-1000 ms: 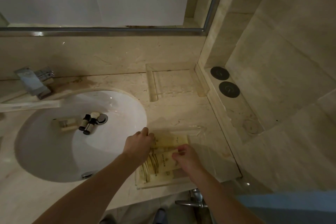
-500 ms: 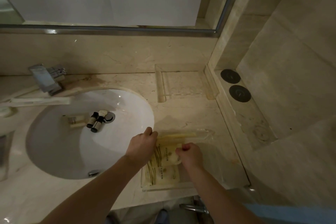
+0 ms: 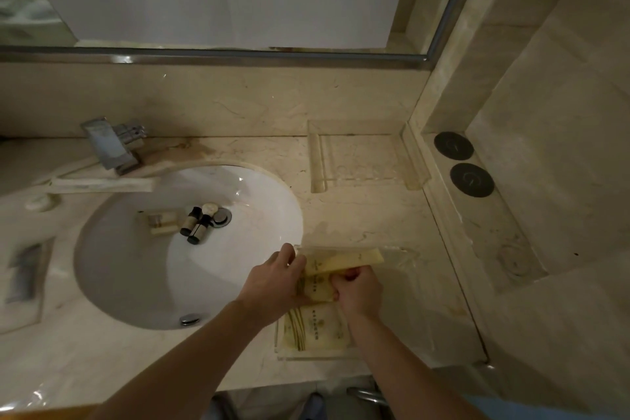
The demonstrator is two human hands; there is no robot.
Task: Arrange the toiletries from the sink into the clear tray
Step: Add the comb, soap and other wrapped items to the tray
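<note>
Nothing legible. Cream packets [image 3: 318, 329] in the clear tray [image 3: 402, 257] under my hands carry dark print and a small emblem, too small and blurred to read.

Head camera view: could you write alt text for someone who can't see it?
Both hands, left and right, arrange cream packets in a clear tray beside a white sink, where two small bottles lie near the drain.

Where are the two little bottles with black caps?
In the head view, the two little bottles lie side by side at the bottom of the white sink, just left of the drain, with a small box on their other side.
</note>
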